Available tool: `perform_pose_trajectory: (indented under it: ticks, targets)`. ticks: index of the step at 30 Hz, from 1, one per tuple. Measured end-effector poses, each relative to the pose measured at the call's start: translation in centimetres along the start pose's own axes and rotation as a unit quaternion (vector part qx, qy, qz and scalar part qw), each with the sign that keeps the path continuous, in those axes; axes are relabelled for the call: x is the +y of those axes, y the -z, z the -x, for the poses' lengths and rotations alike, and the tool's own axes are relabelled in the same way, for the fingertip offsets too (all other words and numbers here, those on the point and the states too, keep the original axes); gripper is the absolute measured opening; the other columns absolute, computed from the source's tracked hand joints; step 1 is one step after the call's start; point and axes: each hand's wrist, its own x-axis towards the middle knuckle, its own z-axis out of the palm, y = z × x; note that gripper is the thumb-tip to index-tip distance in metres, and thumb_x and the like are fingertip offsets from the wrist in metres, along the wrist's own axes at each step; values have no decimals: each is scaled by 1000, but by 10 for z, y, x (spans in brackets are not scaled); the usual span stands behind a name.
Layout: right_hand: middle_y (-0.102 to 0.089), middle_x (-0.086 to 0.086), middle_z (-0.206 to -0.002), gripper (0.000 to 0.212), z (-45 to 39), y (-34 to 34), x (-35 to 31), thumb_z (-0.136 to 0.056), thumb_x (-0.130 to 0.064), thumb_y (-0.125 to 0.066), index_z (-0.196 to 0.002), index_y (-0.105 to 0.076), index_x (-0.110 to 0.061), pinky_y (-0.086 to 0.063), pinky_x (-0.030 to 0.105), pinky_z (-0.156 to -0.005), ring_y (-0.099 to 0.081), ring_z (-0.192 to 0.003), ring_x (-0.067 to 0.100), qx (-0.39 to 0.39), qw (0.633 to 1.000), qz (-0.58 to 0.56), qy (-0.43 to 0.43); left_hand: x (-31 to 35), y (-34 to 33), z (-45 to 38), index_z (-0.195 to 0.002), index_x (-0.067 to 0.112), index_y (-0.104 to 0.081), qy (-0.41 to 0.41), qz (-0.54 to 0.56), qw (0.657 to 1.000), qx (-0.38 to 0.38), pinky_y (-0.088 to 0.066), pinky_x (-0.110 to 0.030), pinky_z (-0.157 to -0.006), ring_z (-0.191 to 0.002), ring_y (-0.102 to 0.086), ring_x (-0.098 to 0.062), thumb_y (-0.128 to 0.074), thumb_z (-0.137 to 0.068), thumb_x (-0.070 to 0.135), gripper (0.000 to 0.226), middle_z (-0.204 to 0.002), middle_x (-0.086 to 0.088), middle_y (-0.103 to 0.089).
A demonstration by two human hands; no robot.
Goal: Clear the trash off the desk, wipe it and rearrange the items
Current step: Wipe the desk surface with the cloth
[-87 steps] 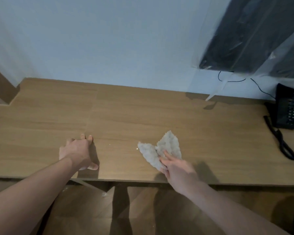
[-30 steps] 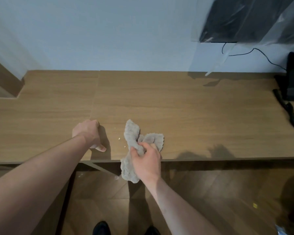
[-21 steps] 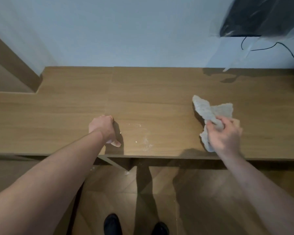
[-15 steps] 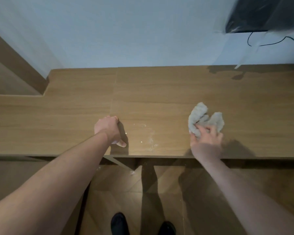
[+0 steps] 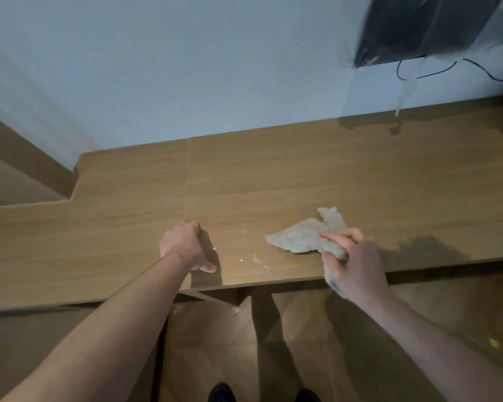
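- Surface point(image 5: 273, 175): wood-grain top against a pale wall point(image 5: 186, 68), with a notch cut out at its far left corner.
- Left hand point(image 5: 183, 246): planted on the surface near the front edge, just left of the seam. Fingers curled under, knuckles down, thumb out to the right. Holds nothing.
- Crumbs point(image 5: 257, 261): pale specks and a smear on the surface between the two hands, near the front edge.
- Cloth point(image 5: 302, 237): grey-white rag, spread flat on the surface left of the right hand, one lobe poking toward the wall. Its right end is bunched inside the fingers; a tail hangs below the front edge.
- Right hand point(image 5: 352, 265): at the front edge, fingers point(image 5: 340, 235) curled over the cloth's right end, gripping it.
- Far right, upper corner: dark object under clear plastic on the wall, black cable point(image 5: 427, 72) looping beneath.
- Below: wood floor point(image 5: 215, 343), two dark shoe tips at the bottom edge.
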Motion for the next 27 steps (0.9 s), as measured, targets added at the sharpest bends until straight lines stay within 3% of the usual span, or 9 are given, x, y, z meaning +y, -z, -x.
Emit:
perform_pose_trajectory:
  ticks: [3,6,10,13,16,18,20,23,27]
  targets:
    - [-54,-7,-120,37,-40,34,42,-99,-43,-60,-135,-68,-37,-40,36,-95,-42,-108,19,60,993,41,-97,-4,-5,-1,-129,25,-53,3,22,1000,5,-59,-36,-86,-95,-60,-20,-98,-52,58,95,-103,7,-58]
    - [-53,2,-133,50,-54,43,76,-102,-57,-43,-149,-53,-41,-39,43,-99,-40,-119,29,-15,973,149,-174,-4,-7,-1,-132,28,-50,12,6,1000,12,-58,-37,-87,-92,-56,-21,-98,-49,62,102,-103,7,-54]
    - [-52,7,-124,50,-31,15,51,-101,-50,-49,-149,-54,-39,-43,46,-100,-43,-113,31,-5,974,175,-146,2,-3,-2,-125,25,-53,17,-1,1000,2,-58,-40,-91,-98,-62,-23,-99,-46,60,97,-103,5,-59]
    - [-53,3,-123,51,7,-15,10,-98,-44,-57,-148,-52,-39,-50,39,-96,-47,-114,24,-7,982,172,-82,4,-1,-2,-123,23,-55,14,1,1000,-3,-59,-40,-91,-100,-62,-23,-99,-48,57,94,-103,3,-61]
    - [-39,-8,-122,59,44,-40,-26,-99,-34,-62,-154,-41,-42,-52,28,-100,-40,-117,10,-78,993,80,-35,4,-2,-3,-123,23,-53,11,-3,1000,1,-59,-38,-91,-98,-60,-22,-98,-49,58,93,-99,4,-58]
    - [-36,-12,-120,53,51,-46,-37,-102,-33,-58,-152,-41,-45,-49,24,-102,-42,-118,8,-133,990,45,-31,3,-3,-3,-124,23,-53,8,-5,1000,1,-58,-38,-91,-98,-60,-21,-98,-49,60,95,-99,5,-56]
    - [-38,-14,-121,44,43,-33,-41,-104,-38,-54,-148,-48,-43,-47,20,-100,-45,-118,6,-131,990,36,-34,1,-4,-2,-127,24,-52,2,-7,1000,3,-57,-37,-92,-99,-56,-21,-97,-49,61,97,-101,5,-54]
    - [-47,-11,-137,41,7,5,-24,-105,-43,-49,-147,-52,-43,-47,26,-102,-46,-121,7,-42,995,87,-35,-1,-4,-2,-127,23,-52,-11,-2,1000,8,-57,-37,-91,-99,-55,-21,-96,-51,61,95,-102,4,-53]
    - [-49,5,-141,44,-48,49,24,-106,-44,-48,-149,-54,-35,-36,42,-109,-42,-130,25,-48,983,126,-127,-4,-5,-1,-126,22,-52,-21,1,1000,9,-56,-39,-94,-98,-51,-21,-96,-53,61,94,-104,3,-51]
